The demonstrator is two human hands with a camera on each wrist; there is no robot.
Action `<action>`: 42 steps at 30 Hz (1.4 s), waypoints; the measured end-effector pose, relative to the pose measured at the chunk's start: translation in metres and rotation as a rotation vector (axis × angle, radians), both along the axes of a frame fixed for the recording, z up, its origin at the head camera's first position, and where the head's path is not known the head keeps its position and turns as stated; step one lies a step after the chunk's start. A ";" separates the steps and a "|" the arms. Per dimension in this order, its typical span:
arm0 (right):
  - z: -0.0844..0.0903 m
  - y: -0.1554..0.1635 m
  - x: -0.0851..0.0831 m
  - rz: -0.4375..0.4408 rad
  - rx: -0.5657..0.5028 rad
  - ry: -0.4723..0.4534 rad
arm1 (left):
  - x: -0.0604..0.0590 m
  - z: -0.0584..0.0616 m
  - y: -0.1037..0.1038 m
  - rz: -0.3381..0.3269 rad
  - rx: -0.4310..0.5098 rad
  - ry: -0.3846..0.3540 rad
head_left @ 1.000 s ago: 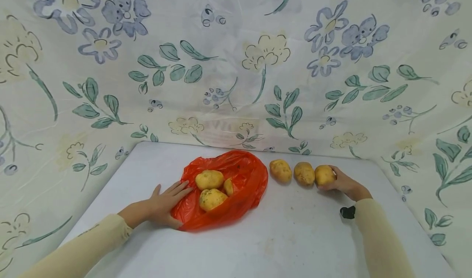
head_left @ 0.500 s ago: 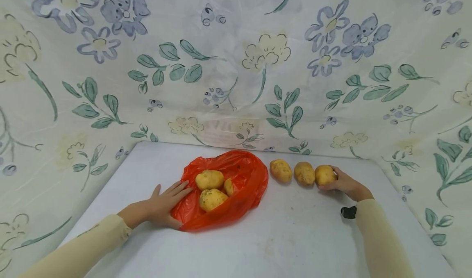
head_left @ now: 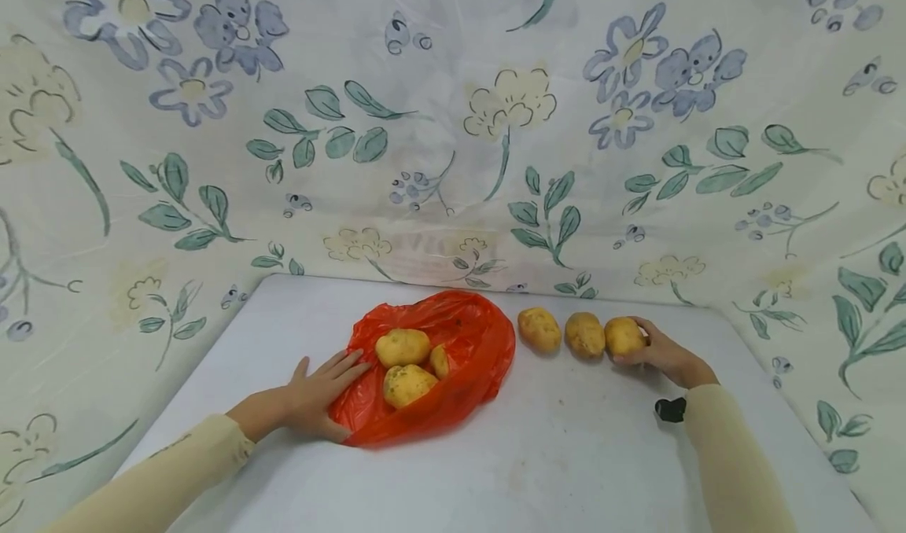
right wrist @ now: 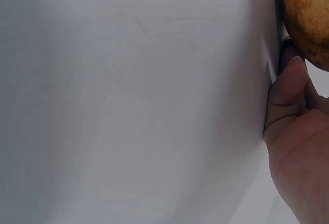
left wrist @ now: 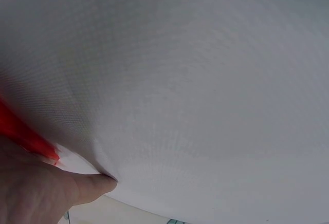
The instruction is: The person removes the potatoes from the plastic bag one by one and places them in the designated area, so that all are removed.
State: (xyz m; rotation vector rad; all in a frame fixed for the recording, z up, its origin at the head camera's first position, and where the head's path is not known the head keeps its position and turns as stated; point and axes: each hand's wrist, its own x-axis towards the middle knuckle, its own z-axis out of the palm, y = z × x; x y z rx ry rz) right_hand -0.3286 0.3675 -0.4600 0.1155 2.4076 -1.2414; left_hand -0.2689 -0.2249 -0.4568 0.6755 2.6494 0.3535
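Nothing has shifted: my right hand (head_left: 661,351) still curls around the potato (head_left: 624,335) farthest from the red bag (head_left: 476,360), my left hand (head_left: 314,392) pressing flat, fingers spread, on that bag's edge.

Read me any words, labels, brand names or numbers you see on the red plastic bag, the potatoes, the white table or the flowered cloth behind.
No readable text.
Red plastic bag: no print visible.
Yellow-brown potatoes, such as the one the right hand holds: no stickers.
White table: blank.
Flowered cloth: a faint pale patch might be lettering, but is too blurred to read.
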 end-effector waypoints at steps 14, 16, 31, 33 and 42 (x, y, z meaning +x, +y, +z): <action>0.003 -0.006 -0.002 0.003 -0.020 0.013 | 0.000 0.003 -0.004 0.007 0.003 0.012; 0.003 -0.007 -0.002 0.009 -0.028 0.023 | 0.001 0.002 -0.005 0.009 0.004 0.015; 0.000 -0.002 0.012 0.001 0.018 0.053 | 0.002 -0.001 0.000 -0.004 0.001 0.007; 0.001 -0.002 0.016 0.011 0.034 0.053 | 0.002 -0.001 0.001 -0.007 0.000 0.008; 0.017 0.002 0.020 -0.015 0.083 0.055 | 0.001 -0.002 -0.001 0.006 -0.015 0.004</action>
